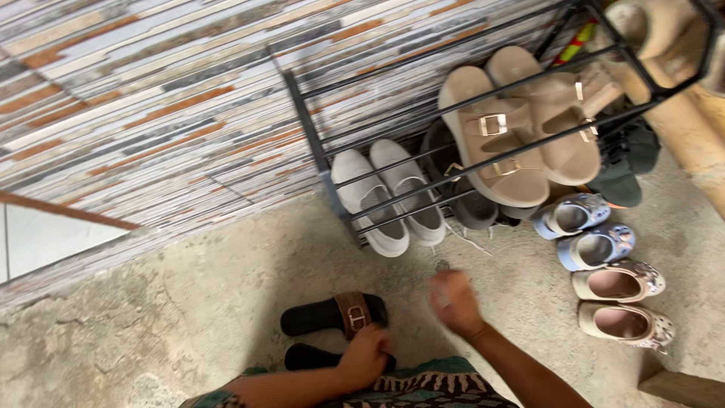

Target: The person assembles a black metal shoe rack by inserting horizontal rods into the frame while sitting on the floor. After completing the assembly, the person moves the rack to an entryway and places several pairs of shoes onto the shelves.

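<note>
A pair of black slide sandals lies on the concrete floor near me. The farther one (pixel 332 313) has a brown strap with a metal buckle. My left hand (pixel 365 355) rests on the nearer sandal (pixel 306 357), fingers curled over its strap. Hovering just above the floor to the right, my right hand (pixel 453 300) is blurred, its fingers loosely bent and holding nothing I can see. Beyond it stands a black metal shoe rack (pixel 317 147), holding beige buckled sandals (pixel 521 125) on top and white slip-on shoes (pixel 389 196) on the lower tier.
Small children's shoes line the floor right of the rack: a blue pair (pixel 583 230) and a cream pair (pixel 619 301). Dark shoes (pixel 627 162) sit behind them. A striped stone wall (pixel 151 98) rises behind the rack. A wooden edge (pixel 683 387) shows at bottom right.
</note>
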